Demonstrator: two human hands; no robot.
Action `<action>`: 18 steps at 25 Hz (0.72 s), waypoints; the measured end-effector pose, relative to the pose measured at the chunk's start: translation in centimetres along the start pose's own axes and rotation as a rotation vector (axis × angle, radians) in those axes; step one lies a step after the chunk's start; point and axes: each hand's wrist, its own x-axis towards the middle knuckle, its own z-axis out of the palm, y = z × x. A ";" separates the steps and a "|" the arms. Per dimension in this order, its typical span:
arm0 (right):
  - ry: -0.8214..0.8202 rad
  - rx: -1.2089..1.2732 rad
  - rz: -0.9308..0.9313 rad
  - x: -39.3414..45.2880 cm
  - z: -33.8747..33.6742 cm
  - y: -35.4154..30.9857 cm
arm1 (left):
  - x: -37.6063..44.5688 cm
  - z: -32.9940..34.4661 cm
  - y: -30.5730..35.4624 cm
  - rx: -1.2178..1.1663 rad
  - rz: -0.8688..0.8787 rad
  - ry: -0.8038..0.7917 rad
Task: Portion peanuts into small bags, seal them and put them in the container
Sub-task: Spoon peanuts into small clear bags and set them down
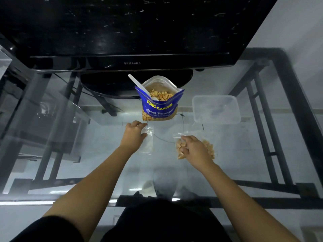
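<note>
A blue peanut pouch (159, 109) stands open on the glass table with a white plastic spoon (139, 85) stuck in the nuts. Just right of it sits an empty clear plastic container (216, 109). My left hand (133, 135) pinches the top of an empty small clear bag (149, 138) that lies flat on the glass. My right hand (194, 149) grips a small clear bag filled with peanuts (180, 148) near its top, low over the table in front of the container.
A black monitor (131, 63) on a round stand fills the far side of the glass table (87, 154). Black metal frame bars run under the glass at both sides and along the near edge. A clear bag edge shows at far left (4, 62).
</note>
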 end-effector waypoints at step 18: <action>-0.125 0.739 -0.017 1.5 0.6 -7.5 | -2.7 -7.7 -0.2 -0.528 0.168 -0.234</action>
